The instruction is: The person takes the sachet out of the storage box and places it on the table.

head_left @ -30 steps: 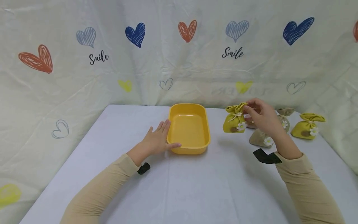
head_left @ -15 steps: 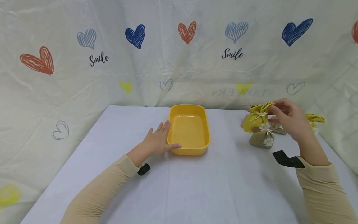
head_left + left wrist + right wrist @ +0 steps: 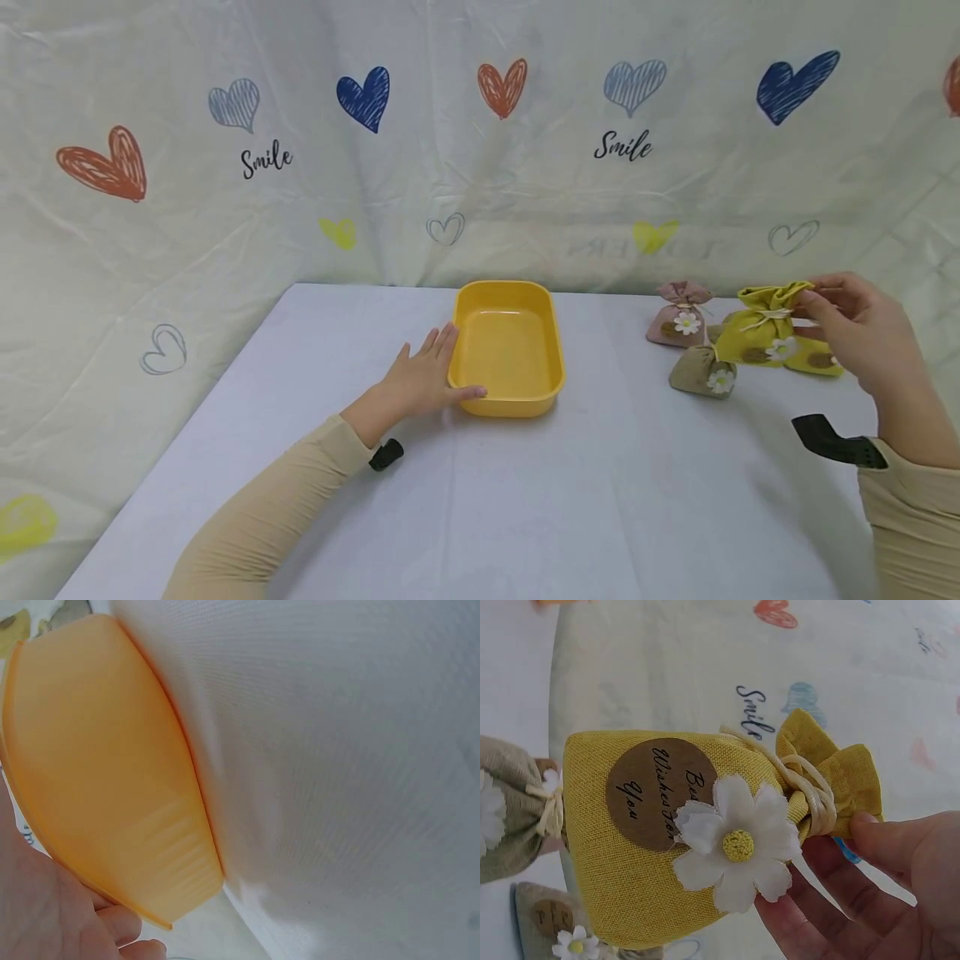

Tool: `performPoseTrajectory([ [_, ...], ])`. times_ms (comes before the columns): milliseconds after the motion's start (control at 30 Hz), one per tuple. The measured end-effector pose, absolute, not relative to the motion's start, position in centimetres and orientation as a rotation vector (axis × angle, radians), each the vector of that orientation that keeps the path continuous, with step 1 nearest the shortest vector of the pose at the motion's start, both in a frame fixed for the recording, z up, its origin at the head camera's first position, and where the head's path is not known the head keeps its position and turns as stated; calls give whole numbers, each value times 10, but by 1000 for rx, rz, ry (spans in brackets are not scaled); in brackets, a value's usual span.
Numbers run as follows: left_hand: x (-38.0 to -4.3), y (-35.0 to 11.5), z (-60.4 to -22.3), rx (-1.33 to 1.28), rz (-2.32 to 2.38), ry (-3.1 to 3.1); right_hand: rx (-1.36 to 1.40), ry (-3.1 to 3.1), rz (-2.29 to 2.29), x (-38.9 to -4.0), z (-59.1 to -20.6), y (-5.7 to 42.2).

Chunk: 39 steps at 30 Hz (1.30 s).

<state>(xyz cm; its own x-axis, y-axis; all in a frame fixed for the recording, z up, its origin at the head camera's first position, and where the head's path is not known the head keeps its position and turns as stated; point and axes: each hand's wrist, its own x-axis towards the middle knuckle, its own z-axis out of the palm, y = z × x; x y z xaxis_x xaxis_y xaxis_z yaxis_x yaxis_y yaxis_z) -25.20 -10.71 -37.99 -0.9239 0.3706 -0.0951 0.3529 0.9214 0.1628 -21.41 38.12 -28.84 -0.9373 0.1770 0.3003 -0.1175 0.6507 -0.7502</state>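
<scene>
A yellow drawstring pouch (image 3: pixel 753 329) hangs from my right hand (image 3: pixel 870 333), which pinches its gathered top between thumb and fingers. In the right wrist view this pouch (image 3: pixel 630 877) carries a white fabric flower (image 3: pixel 739 844), a round brown label and a cream cord. It overlaps a second yellow pouch (image 3: pixel 816 360) and hides part of the group behind it. My left hand (image 3: pixel 420 379) rests with straight fingers along the left side of the yellow plastic tray (image 3: pixel 506 350), its thumb over the near rim. In the left wrist view, fingers touch the rim of the tray (image 3: pixel 112 772).
A pink pouch (image 3: pixel 677 325) and a beige pouch (image 3: pixel 697 372) stand at the back right of the white table (image 3: pixel 525 500). Another pouch is mostly hidden behind the held one. A printed curtain (image 3: pixel 450 167) rises right behind the table's far edge.
My right hand has carried the yellow pouch rightward, from beside the tray's right to over the other pouches. The pink pouch has come into full view. My left hand and the tray have stayed put.
</scene>
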Motion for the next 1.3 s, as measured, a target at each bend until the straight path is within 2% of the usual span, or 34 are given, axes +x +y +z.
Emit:
performPoseTrajectory([
  [333,-252,-107,-380,552,214,2951,-254,-2552,1120,-208,-300,413],
  [933,-251,-108,-378,563,204,2943,-195,-2593,1212,-216,-336,442],
  [1300,-250,-106,-377,550,230,2946,-279,-2639,1242,-219,-355,458],
])
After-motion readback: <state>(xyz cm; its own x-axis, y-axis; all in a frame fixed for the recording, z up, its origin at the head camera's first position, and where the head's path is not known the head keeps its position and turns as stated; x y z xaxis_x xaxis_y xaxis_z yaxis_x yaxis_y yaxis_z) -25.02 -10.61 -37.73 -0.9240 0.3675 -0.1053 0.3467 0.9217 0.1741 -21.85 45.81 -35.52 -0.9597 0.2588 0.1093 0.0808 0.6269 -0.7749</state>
